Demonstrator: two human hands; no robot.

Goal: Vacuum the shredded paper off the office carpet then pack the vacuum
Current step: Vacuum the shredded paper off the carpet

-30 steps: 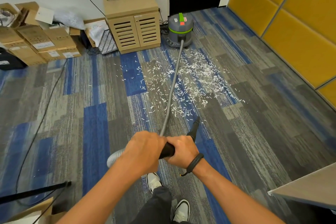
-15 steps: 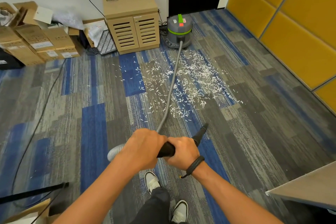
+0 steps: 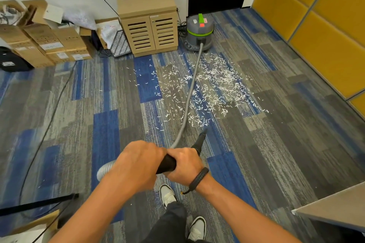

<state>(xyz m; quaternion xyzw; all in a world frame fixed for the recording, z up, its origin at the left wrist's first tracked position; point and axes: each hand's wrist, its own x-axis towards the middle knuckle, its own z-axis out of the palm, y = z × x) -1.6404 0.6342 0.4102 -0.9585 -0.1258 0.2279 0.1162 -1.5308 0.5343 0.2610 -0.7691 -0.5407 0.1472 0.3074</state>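
both hands gripped the black nozzle (image 3: 198, 144), left hand (image 3: 138, 165) curled near the hose (image 3: 189, 94), right hand (image 3: 185, 165) wrapped ahead. the shredded paper (image 3: 209, 89) lay unswept near the vacuum (image 3: 199, 30). vacuuming looked barely begun; next, the tip needed lowering into the nearest scraps.

vacuum (image 3: 199, 30) sits at the far end, right of the cabinet (image 3: 149, 23), shredded paper (image 3: 207, 89) spread in front (hose (image 3: 189, 94) runs straight across it), boxes (image 3: 42, 43) far left.
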